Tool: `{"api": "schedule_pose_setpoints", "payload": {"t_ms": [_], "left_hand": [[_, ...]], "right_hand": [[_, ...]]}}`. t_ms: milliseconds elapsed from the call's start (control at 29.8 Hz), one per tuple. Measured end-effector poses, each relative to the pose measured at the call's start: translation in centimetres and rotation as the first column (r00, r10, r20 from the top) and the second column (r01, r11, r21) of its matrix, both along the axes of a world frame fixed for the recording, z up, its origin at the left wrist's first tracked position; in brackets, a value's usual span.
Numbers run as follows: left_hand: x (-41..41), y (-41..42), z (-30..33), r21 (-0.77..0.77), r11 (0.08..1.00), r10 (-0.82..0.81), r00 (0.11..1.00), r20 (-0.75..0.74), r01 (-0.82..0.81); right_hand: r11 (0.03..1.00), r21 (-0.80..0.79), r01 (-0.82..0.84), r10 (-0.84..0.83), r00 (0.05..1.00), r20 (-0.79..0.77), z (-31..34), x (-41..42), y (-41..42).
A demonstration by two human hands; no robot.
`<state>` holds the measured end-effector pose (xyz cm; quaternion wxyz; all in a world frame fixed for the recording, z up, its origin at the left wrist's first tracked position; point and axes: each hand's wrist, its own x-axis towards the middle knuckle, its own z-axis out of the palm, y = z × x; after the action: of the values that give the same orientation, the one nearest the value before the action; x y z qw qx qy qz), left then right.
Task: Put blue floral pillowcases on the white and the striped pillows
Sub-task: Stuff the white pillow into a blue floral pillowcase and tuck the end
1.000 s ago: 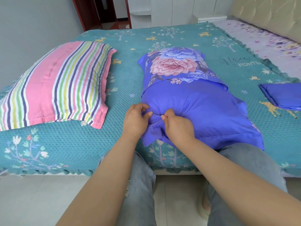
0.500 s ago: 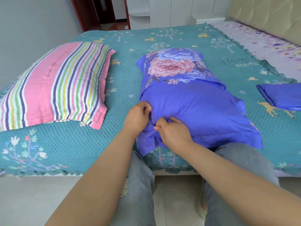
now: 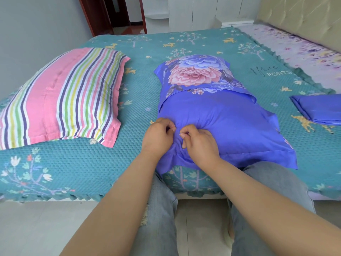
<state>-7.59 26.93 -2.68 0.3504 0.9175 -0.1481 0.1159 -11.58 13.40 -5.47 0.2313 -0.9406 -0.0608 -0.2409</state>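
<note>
Two bare forearms reach in from the bottom edge, with no sleeves, watch, bracelets or rings showing on them. The left hand (image 3: 158, 139) and the right hand (image 3: 200, 143) are also bare, and the fingernails are short and unpainted, with pale tips. Below the arms, both legs are dressed in light blue-grey faded denim jeans (image 3: 162, 215). The left trouser leg has a small frayed rip with loose white threads at the knee.
</note>
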Motion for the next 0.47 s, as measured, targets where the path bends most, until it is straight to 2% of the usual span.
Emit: {"api": "schedule_pose_setpoints", "payload": {"t_ms": [101, 235, 469], "left_hand": [[-0.3, -0.1, 0.0, -0.061, 0.997, 0.045, 0.999, 0.018, -0.043], [-0.5, -0.6, 0.4, -0.074, 0.992, 0.109, 0.984, 0.142, -0.099], [-0.1, -3.0, 0.4, 0.098, 0.992, -0.106, 0.957, 0.27, 0.083]], "right_hand": [[1.0, -0.008, -0.025, 0.026, 0.998, 0.055, 0.3, 0.0, 0.0], [0.998, 0.058, 0.034, -0.032, 0.999, -0.035, 0.5, 0.0, -0.3], [0.991, 0.115, 0.061, -0.044, 0.989, -0.143, 1.3, 0.6, -1.3]]}}
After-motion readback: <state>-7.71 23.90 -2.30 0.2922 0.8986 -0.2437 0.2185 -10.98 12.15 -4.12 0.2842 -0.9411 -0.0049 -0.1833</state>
